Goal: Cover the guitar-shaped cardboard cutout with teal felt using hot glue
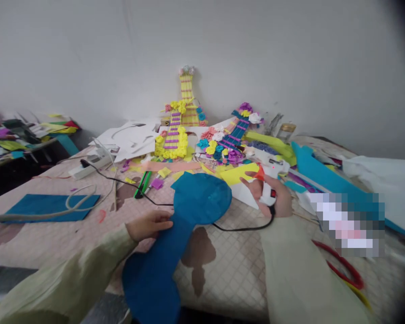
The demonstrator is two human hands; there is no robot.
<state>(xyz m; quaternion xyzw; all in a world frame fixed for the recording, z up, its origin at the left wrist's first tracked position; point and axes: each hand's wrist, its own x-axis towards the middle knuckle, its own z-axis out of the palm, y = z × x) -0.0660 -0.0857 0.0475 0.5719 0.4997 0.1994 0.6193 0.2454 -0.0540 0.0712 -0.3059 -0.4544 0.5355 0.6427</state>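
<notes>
- The blue cut-out (pixel 177 236) ran from the table's near edge toward mid-table, its rounded far end above the black cord (pixel 243 230).
- It looked light, thin and bendable, likely easy to crease; its narrow middle seemed the best place to hold, flat-fingered.
- The left hand (pixel 150 227) had its fingers closed, lightly bent, over that middle's left edge; the thumb was hidden.
- The right hand (pixel 281 195) was wrapped around a white tool (pixel 267 194), apparently a glue gun, forefinger extended.
- Farther off stood flower-trimmed, guitar-shaped pieces (pixel 174 130).
</notes>
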